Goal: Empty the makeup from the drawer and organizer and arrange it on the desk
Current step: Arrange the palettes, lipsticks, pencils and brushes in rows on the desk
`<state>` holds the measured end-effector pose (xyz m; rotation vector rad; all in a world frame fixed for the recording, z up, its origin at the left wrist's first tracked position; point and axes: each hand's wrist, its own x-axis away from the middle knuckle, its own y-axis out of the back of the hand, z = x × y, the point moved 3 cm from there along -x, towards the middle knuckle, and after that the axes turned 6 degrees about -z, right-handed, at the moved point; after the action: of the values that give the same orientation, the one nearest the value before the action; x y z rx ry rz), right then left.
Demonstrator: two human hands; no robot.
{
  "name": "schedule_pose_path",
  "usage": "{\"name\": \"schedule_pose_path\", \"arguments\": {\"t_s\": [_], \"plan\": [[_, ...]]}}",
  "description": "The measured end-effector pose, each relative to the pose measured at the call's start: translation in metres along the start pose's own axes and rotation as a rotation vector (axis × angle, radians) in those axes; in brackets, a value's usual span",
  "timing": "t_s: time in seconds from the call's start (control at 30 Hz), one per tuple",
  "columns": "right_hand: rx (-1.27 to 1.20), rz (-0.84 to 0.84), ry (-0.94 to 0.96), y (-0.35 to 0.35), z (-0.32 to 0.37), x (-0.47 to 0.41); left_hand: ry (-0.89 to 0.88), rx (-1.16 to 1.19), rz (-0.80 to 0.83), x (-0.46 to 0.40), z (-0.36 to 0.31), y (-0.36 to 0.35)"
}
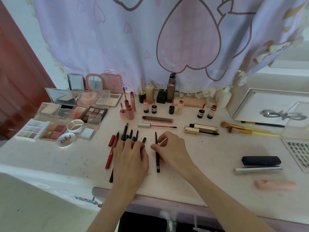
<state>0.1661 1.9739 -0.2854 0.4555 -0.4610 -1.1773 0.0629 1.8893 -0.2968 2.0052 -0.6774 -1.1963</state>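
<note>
Head view, looking down on a white, lightly stained desk [209,153] set against a lilac curtain printed with pink hearts [150,39]. The left hand [129,158] lies palm down, fingers straight and slightly spread, pressing on a fan of thin black cosmetic pencils [129,133]; about six tips show beyond the fingers, the exact count hidden by the hand. Just left of it lie two red lip pencils [110,154], side by side. The right hand [172,148] has its fingers curled, pinching one slim black pencil with a plum band [157,158] that lies on the desk apart from the fan. At rear left stands a cluster of open eyeshadow and blush palettes [75,114], roughly ten, several with mirrored lids, plus two round clear compacts [66,139]. Across the back stand uncapped lip-gloss tubes and small bottles [167,108] in a loose row. Mid-desk lie two gold mascara tubes [202,128]; to their right, two gold-handled makeup brushes [247,129]. At far right sits a white tray holding a silver eyelash curler [282,114]. Near the front right lie one navy oblong case [260,160], one silver pen-shaped tube [257,169] and one pink lipstick tube [275,184].
</note>
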Motion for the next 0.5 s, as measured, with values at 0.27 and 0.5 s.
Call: {"name": "schedule_pose_path", "arguments": {"t_s": [0.27,0.5], "plan": [[-0.034,0.053,0.207,-0.007,0.005,0.006,-0.04,0.047,0.002,0.002,0.019,0.007],[0.498,0.215,0.669,-0.02,-0.009,0.022,-0.097,0.003,0.151,0.007,0.037,0.001]]}}
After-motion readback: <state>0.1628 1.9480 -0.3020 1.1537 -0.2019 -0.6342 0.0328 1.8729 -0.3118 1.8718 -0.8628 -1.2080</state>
